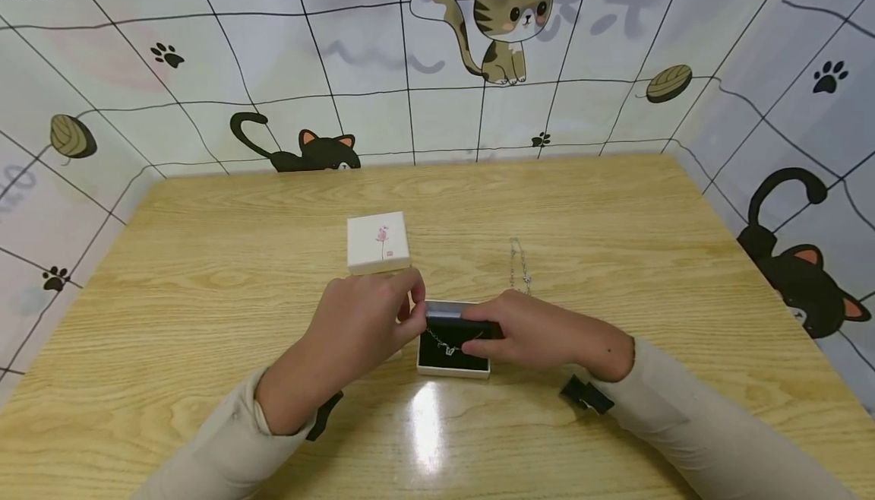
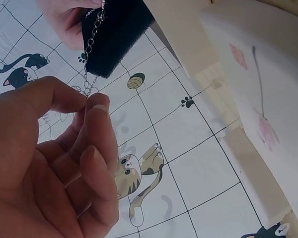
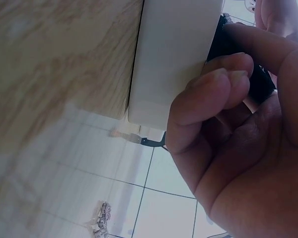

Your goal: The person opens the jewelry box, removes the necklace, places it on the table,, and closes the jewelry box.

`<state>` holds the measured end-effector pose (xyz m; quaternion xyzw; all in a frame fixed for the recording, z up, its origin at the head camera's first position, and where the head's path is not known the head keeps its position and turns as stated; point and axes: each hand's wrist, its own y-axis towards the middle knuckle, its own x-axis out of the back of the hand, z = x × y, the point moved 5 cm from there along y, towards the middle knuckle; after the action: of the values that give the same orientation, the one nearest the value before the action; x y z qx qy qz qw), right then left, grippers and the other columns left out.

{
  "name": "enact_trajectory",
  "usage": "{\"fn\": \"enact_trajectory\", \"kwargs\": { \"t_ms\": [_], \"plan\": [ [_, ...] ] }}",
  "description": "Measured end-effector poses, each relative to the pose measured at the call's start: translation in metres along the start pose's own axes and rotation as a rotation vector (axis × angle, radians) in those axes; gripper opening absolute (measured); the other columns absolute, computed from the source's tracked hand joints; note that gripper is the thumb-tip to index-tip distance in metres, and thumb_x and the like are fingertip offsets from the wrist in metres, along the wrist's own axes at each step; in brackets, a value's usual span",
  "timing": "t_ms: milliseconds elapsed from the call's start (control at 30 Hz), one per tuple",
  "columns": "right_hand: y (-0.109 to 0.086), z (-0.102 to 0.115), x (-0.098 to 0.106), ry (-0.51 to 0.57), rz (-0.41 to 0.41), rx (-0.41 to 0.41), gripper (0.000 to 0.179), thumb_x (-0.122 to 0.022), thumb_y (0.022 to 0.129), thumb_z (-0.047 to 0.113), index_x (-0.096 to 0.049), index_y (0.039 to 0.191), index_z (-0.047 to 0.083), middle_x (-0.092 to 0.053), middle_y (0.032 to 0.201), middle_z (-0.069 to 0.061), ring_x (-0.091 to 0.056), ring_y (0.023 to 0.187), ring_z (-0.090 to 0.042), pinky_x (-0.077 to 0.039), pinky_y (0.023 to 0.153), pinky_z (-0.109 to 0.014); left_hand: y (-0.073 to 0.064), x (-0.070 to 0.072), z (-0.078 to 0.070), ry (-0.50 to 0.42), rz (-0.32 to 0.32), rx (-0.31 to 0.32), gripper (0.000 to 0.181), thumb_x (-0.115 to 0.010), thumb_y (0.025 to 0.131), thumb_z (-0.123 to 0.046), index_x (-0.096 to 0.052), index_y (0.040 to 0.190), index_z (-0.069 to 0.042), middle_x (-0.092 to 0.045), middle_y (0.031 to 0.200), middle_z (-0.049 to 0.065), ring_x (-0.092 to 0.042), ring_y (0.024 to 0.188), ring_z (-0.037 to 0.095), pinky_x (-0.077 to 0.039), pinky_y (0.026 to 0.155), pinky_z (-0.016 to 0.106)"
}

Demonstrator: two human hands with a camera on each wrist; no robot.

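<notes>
My left hand pinches the end of a silver link chain between thumb and forefinger, at the left edge of a small white box. From there the chain runs across a black pad in the box, and a small silver charm lies on the pad. My right hand grips the pad from the right side, thumb and fingers on it. Part of the grey box interior shows beyond the pad. In the right wrist view, curled fingers lie close by the white box wall.
A white lid with a pink flower print lies behind my left hand. Another silver chain is spread on the wooden table beyond my right hand. Cat-print cloth stands around the table's back and sides.
</notes>
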<state>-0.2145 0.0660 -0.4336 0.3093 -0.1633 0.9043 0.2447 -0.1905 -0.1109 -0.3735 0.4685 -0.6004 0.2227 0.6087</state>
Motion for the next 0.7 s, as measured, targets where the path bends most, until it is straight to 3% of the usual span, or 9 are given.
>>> {"fn": "enact_trajectory", "kwargs": {
  "t_ms": [700],
  "plan": [
    [-0.0009, -0.0009, -0.0005, -0.023, -0.008, 0.013, 0.01, -0.063, 0.099, 0.029, -0.065, 0.104, 0.02, -0.052, 0.068, 0.014, -0.041, 0.049, 0.004, -0.04, 0.048, -0.016, -0.0001, 0.0028, -0.0015, 0.002, -0.07, -0.01, 0.008, -0.068, 0.085, -0.018, -0.06, 0.085, -0.019, -0.054, 0.058, -0.014, -0.034, 0.042, 0.0, -0.024, 0.038, 0.019]
  ]
}}
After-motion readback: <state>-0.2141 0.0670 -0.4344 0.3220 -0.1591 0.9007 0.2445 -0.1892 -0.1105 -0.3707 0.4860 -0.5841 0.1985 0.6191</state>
